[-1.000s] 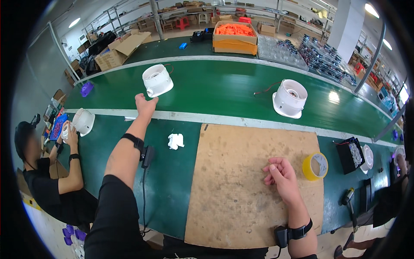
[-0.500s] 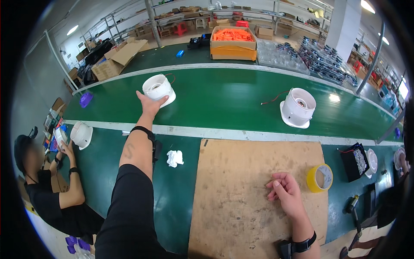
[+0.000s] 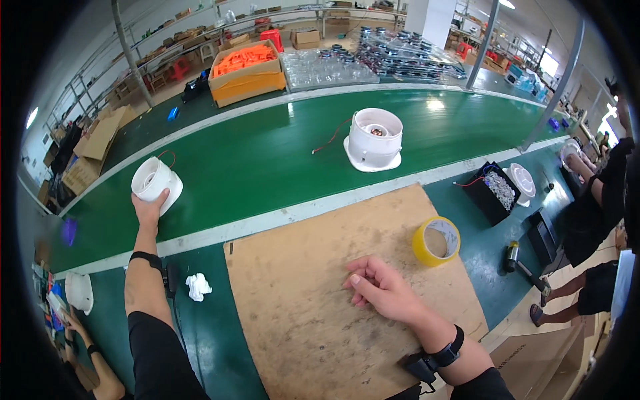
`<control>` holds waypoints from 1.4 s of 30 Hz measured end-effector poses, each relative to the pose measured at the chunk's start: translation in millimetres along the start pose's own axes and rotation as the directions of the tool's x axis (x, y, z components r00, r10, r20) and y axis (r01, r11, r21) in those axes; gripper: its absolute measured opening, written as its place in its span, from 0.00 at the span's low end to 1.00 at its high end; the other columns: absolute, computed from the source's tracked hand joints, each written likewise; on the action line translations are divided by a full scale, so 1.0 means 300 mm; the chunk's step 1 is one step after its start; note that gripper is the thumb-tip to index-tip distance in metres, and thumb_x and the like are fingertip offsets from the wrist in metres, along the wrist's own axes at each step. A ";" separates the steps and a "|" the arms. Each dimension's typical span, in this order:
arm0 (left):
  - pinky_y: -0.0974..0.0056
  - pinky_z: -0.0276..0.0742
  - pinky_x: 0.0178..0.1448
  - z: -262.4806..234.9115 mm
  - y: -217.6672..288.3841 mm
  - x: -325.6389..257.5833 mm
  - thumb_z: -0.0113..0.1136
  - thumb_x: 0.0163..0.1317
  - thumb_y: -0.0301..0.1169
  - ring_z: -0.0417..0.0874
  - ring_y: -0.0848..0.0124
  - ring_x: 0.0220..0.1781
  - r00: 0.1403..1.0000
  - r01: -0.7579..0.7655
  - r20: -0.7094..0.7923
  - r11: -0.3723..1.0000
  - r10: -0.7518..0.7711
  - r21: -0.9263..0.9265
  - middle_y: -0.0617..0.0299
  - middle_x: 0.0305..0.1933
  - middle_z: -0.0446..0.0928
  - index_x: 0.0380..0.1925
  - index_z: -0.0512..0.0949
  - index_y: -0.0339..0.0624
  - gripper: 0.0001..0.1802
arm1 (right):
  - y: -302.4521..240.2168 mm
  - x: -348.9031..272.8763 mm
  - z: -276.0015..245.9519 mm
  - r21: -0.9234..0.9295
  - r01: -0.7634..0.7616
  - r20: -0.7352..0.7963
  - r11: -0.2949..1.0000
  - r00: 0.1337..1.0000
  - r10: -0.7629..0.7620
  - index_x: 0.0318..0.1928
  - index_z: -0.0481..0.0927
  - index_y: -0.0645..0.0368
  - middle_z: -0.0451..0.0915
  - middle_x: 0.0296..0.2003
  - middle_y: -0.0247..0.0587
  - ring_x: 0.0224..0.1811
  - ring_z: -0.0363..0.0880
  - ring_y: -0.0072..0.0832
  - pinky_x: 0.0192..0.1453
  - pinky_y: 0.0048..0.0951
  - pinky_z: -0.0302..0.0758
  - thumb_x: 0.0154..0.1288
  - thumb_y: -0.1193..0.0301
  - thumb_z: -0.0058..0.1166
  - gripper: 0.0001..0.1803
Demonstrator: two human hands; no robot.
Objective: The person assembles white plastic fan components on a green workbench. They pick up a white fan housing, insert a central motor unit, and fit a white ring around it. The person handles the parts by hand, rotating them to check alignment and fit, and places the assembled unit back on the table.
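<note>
My left hand [image 3: 148,208] reaches across to the green conveyor belt [image 3: 260,163] and grips the near side of a white round plastic housing [image 3: 152,179]. This housing has a flat flange and a thin red wire, and sits tilted on the belt. My right hand [image 3: 381,288] hovers over or rests on a stained brown cardboard sheet [image 3: 300,307]. Its fingers are loosely curled and slightly apart, with nothing visible in them. Beside it stands a roll of yellow tape [image 3: 425,248]. Farther right on the belt is a second white housing [image 3: 375,140], its red wire trailing left.
A crumpled white tissue [image 3: 198,287] lies left of the cardboard. To the right are a black bin [image 3: 490,193] of small grey parts and a power screwdriver [image 3: 512,257]. A box of orange parts [image 3: 247,73] stands beyond the belt. Co-workers sit or stand at both sides.
The view has swung to the right, so everything sits farther left in it. My left hand still holds the housing on the belt; my right hand keeps its curled pose over the cardboard.
</note>
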State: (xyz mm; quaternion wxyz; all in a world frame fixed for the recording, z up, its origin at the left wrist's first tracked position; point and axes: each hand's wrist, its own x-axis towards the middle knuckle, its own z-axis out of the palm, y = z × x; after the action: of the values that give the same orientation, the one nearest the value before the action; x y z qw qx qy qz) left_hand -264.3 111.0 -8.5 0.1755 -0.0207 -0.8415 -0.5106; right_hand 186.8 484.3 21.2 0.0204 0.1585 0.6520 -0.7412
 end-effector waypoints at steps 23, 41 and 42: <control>0.60 0.75 0.65 -0.018 0.402 -0.287 0.84 0.40 0.33 0.79 0.64 0.60 0.905 -0.341 0.191 0.916 0.380 -0.209 0.52 0.60 0.76 0.62 0.67 0.33 0.48 | 0.020 0.002 0.003 -0.020 0.016 0.003 1.000 1.000 -0.016 0.59 0.70 0.62 0.79 0.43 0.38 0.35 0.78 0.19 0.40 0.24 0.80 0.77 0.69 0.48 0.15; 0.56 0.75 0.66 -0.007 0.586 -1.083 0.85 0.39 0.32 0.77 0.62 0.64 0.755 0.248 0.619 0.778 0.218 -0.577 0.53 0.63 0.72 0.66 0.61 0.32 0.55 | -0.099 -0.002 -0.067 -0.004 0.377 -0.434 0.926 0.834 -0.341 0.58 0.70 0.63 0.78 0.46 0.39 0.41 0.78 0.22 0.44 0.25 0.77 0.73 0.71 0.52 0.17; 0.57 0.75 0.67 0.010 0.586 -1.100 0.84 0.39 0.31 0.76 0.62 0.65 0.767 0.246 0.604 0.772 0.215 -0.587 0.53 0.63 0.71 0.66 0.61 0.33 0.55 | -0.119 0.011 -0.104 -0.114 0.397 -0.455 0.911 0.794 -0.403 0.57 0.70 0.63 0.78 0.46 0.39 0.43 0.77 0.23 0.46 0.26 0.76 0.71 0.71 0.54 0.18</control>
State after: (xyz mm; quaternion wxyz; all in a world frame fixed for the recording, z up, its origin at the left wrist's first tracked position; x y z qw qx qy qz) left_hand 81.9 245.1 35.5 -0.1444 -0.2443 -0.6257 -0.7266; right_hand 181.6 520.6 51.5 -0.2938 0.1915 0.6604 -0.6640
